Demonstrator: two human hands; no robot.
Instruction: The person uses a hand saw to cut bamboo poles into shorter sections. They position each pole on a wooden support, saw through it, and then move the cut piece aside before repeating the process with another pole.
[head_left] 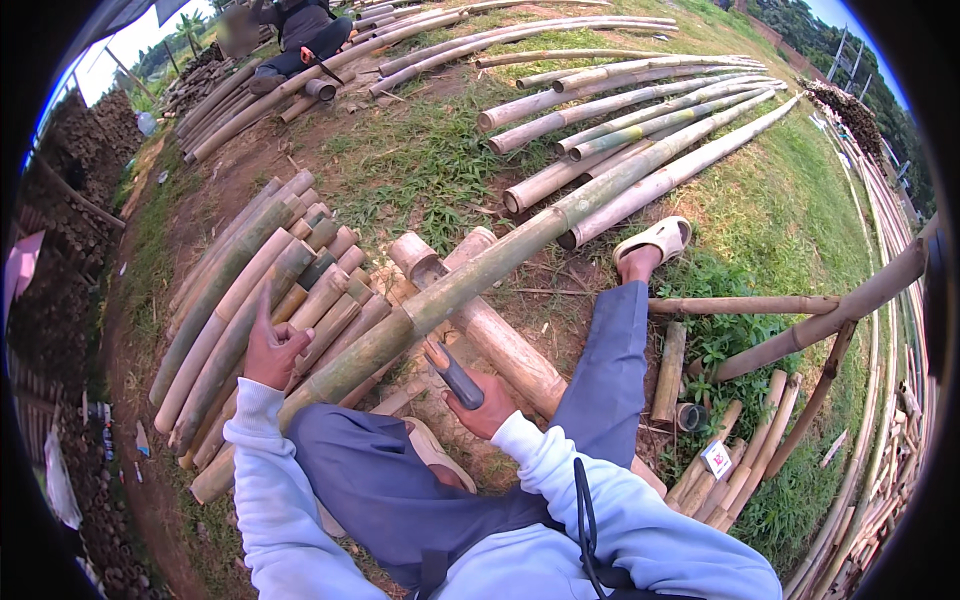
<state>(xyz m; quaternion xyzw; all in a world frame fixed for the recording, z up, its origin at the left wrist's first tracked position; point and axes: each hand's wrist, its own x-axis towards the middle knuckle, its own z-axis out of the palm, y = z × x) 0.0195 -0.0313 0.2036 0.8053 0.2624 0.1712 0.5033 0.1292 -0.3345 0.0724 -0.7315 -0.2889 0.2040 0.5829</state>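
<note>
My left hand is raised over a stack of cut bamboo lengths, its index finger stretched out and the others curled, with nothing visible in it. In my right hand is a tool with a dark grey handle and a brownish forked-looking tip; its blade, if any, cannot be made out. Just beyond that tool, a long green bamboo pole runs slantwise from beside my left knee to the far right. It lies across a thick bamboo support between my legs.
Several long bamboo poles lie on the grass ahead. A person sits far left among poles, near an orange-handled saw. To my right stand a bamboo frame and short bamboo pieces with a small white box.
</note>
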